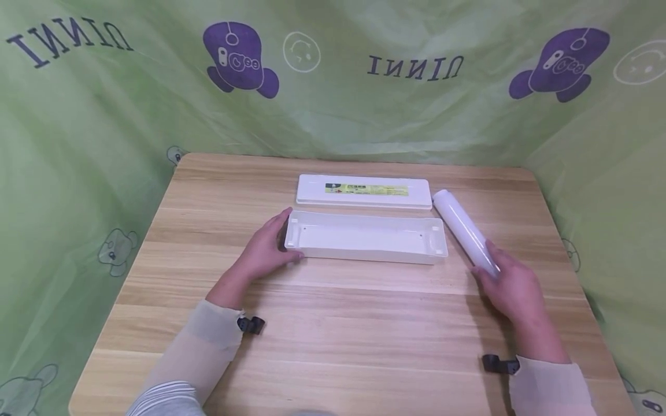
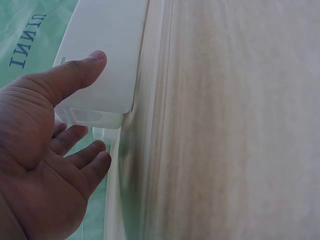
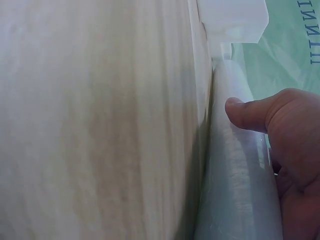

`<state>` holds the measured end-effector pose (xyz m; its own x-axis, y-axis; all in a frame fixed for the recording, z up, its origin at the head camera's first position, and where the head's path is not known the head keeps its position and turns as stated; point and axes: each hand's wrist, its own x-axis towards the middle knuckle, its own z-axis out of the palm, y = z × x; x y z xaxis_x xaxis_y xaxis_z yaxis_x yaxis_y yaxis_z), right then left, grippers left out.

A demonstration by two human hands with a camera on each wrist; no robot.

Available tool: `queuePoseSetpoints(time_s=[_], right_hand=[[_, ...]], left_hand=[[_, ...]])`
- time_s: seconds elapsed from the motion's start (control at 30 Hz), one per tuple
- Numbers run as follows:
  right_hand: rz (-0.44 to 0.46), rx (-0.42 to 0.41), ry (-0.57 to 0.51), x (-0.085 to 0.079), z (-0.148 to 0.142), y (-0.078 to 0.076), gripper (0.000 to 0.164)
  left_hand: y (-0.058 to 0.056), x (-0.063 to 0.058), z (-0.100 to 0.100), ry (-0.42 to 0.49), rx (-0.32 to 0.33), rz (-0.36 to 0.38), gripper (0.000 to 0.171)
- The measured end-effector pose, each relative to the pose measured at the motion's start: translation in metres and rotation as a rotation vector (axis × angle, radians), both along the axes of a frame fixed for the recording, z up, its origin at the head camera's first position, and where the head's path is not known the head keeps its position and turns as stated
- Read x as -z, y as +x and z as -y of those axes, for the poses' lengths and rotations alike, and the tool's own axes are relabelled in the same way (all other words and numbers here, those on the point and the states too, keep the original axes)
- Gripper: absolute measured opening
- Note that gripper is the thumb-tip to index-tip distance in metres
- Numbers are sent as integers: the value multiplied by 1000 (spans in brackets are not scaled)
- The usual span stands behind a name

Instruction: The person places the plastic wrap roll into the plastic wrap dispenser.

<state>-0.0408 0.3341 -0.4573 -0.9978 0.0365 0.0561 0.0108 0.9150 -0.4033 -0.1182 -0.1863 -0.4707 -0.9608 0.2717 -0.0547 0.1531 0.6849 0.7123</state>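
Note:
A long white open plastic box (image 1: 364, 237) lies on the table, its inside showing. At its left end is my left hand (image 1: 265, 248), with the thumb along the front wall and the forefinger at the far corner; the left wrist view shows the other fingers (image 2: 95, 165) loosely bent beyond the box's end. My right hand (image 1: 512, 283) grips the near end of a shiny roll of cling film (image 1: 463, 228). The thumb (image 3: 247, 112) lies across the film in the right wrist view, and the fingers behind are mostly hidden. The roll slants beside the box's right end.
Behind the box lies a white lid (image 1: 312, 190) with a yellow-green label (image 1: 366, 189), close to the roll's far end. Green printed cloth (image 1: 333, 115) hangs behind and at both sides of the wooden table (image 1: 364, 335).

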Motion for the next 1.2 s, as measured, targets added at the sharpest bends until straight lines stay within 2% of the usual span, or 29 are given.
queuePoseSetpoints(time_s=[0.43,0.77,1.2], right_hand=[[13,13,-12,-4,-4,-1,73],[-79,-38,-41,-18,-2,-5,73],[-146,-86,-23,-25,2,-9,71]], left_hand=[[0,1,0,5,-2,6,114],[0,2,2,7,-10,10,114],[1,1,2,7,-12,20,114]])
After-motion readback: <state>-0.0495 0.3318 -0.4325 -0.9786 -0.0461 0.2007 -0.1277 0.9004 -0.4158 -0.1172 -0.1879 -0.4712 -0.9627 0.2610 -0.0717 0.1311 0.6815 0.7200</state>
